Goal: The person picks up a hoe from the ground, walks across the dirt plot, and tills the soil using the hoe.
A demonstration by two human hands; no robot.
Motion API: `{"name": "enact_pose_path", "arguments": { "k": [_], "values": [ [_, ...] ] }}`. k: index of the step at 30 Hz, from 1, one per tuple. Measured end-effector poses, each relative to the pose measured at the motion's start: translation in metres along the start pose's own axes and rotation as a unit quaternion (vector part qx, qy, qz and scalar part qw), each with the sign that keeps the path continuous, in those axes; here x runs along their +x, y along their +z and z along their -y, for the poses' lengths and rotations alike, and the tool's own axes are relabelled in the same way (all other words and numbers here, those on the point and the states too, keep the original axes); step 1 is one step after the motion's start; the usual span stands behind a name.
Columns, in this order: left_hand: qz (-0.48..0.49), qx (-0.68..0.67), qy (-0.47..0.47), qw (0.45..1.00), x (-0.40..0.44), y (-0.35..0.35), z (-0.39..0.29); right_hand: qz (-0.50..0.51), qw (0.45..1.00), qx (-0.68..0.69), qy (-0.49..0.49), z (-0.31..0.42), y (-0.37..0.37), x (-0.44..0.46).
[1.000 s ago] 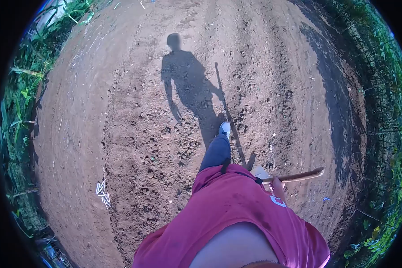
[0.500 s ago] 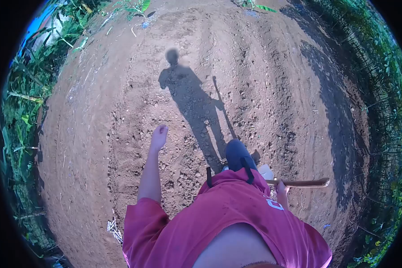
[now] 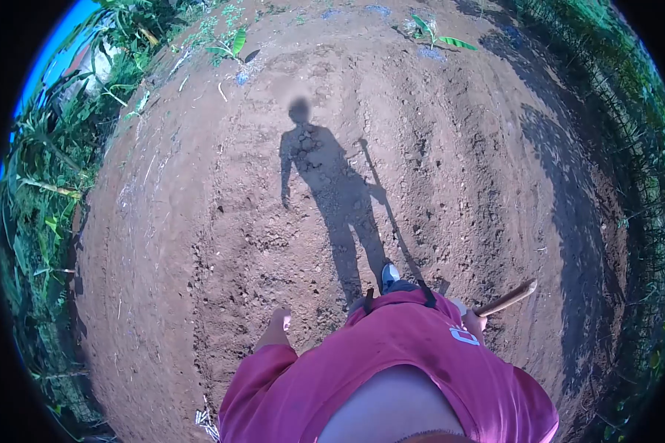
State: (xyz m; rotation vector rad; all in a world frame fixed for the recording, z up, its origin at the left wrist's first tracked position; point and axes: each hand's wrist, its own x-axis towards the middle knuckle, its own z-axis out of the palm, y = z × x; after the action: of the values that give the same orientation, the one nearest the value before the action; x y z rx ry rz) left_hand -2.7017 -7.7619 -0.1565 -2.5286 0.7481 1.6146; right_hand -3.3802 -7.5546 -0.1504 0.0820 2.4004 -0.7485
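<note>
My right hand (image 3: 474,320) is wrapped round a wooden tool handle (image 3: 510,297) at my right side. The handle's bare end points forward and to the right. A pale flat piece (image 3: 459,304) shows just ahead of that hand, partly hidden by my shirt; its kind is unclear. My left hand (image 3: 281,319) hangs low at my left side above the soil, with nothing visible in it; its fingers show only in part and look loose. One shoe (image 3: 390,275) is on the ground ahead of my body.
Loose, cloddy soil (image 3: 273,244) with long furrows runs ahead. Young banana plants (image 3: 233,46) grow at the far end. Dense greenery (image 3: 41,214) lines the left, and a shaded fence (image 3: 646,244) the right. Pale sticks (image 3: 207,421) lie at lower left. My shadow (image 3: 332,170) falls forward.
My left hand has swung back and down towards my body. One foot has come into view in front. The handle's end has tilted up and forward in my right hand.
</note>
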Motion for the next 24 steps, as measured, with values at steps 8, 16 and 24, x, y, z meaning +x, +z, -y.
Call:
{"name": "enact_pose_path", "arguments": {
  "k": [8,16,24],
  "values": [
    [0.174,0.051,0.045,0.982,-0.022,0.145,-0.1,0.124,0.97,0.208,-0.005,0.22,0.032,0.06],
    [0.213,-0.092,0.132,0.964,0.096,0.159,-0.38,0.133,0.957,0.255,0.021,0.436,0.12,0.131],
    [-0.09,-0.087,0.384,0.915,0.096,0.181,-0.855,0.051,0.929,0.342,0.133,0.56,0.024,0.192]
  ]
}}
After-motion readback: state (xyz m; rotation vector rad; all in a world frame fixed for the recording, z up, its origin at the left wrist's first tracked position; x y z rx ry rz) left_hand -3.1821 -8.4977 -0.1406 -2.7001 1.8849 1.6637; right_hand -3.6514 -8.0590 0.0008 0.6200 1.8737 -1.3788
